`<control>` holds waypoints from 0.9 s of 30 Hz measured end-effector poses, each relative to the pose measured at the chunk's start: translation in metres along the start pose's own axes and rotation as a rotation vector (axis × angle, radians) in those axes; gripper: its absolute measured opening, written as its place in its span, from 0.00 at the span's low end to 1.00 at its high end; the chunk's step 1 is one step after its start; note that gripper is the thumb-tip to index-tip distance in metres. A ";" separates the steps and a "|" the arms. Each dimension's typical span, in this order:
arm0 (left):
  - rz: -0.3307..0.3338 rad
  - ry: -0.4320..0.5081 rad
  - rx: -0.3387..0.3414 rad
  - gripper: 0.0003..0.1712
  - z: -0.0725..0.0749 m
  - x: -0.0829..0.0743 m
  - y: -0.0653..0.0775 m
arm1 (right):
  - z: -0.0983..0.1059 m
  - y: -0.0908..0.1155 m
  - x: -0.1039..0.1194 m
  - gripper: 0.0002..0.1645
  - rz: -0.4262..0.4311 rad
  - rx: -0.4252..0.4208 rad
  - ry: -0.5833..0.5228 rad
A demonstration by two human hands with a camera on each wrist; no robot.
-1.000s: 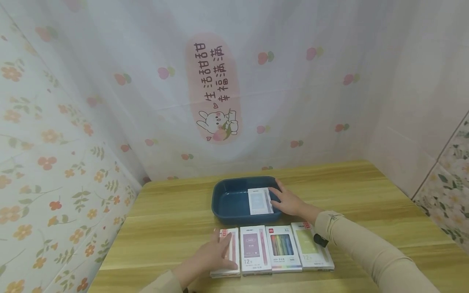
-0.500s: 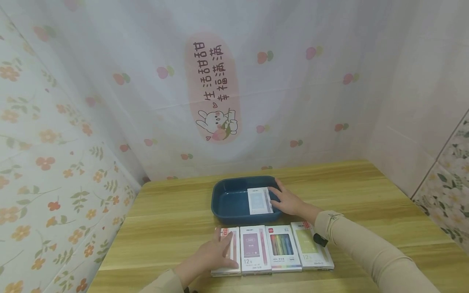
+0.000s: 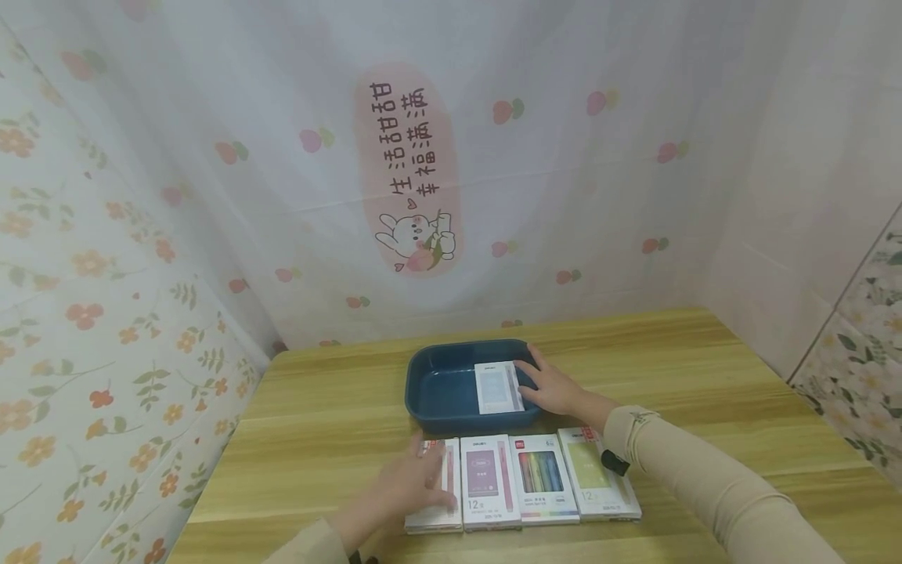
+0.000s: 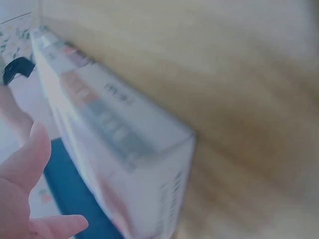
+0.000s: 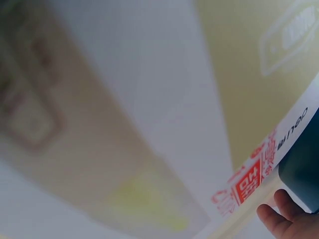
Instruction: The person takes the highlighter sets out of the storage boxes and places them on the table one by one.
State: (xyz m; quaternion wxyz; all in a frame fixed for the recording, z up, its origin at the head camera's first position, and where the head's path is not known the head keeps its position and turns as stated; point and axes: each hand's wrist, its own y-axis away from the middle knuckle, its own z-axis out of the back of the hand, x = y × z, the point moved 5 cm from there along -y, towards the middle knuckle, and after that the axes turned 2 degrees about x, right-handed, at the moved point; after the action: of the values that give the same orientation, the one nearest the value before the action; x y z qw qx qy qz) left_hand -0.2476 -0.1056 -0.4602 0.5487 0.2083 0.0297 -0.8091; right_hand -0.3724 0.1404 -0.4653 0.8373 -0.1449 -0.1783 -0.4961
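In the head view my left hand (image 3: 395, 489) lies over the leftmost pen box (image 3: 433, 519), white with a red sticker, its fingers spread. The left wrist view shows its thumb and a finger held apart beside a white box (image 4: 129, 119). My right hand (image 3: 558, 392) reaches over the right wall of a dark blue basin (image 3: 451, 424). Its fingertips touch the right edge of a white and pale blue box (image 3: 496, 388) inside. Two straight fingers (image 5: 274, 219) show in the right wrist view, beside the basin.
Right of the leftmost box lie a purple box (image 3: 485, 479), a box with coloured pens (image 3: 541, 478) and a yellow-green box (image 3: 588, 470), side by side before the basin. The wooden table (image 3: 317, 423) meets a printed curtain (image 3: 564, 196) behind.
My left hand has shifted slightly on or over the leftmost box, its fingers now blurred and higher. The right hand, the basin and the boxes stay where they were.
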 end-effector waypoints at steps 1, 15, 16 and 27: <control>0.003 0.008 -0.008 0.52 0.004 -0.001 -0.001 | 0.000 0.000 0.000 0.34 0.001 -0.001 -0.002; -0.003 0.092 -0.148 0.40 0.050 -0.017 -0.016 | 0.000 -0.003 -0.006 0.39 -0.040 0.039 -0.071; -0.021 0.079 -0.171 0.39 0.054 -0.019 -0.019 | 0.000 -0.003 -0.007 0.40 -0.042 0.041 -0.074; -0.061 0.005 -0.279 0.36 0.071 -0.021 -0.040 | 0.003 -0.001 -0.004 0.42 -0.044 0.044 -0.075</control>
State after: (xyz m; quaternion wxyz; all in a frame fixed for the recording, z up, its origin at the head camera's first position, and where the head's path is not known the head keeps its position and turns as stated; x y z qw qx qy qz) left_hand -0.2982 -0.0907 -0.3948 0.5475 0.1308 0.1496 -0.8128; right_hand -0.3757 0.1439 -0.4645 0.8220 -0.1410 -0.2235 -0.5045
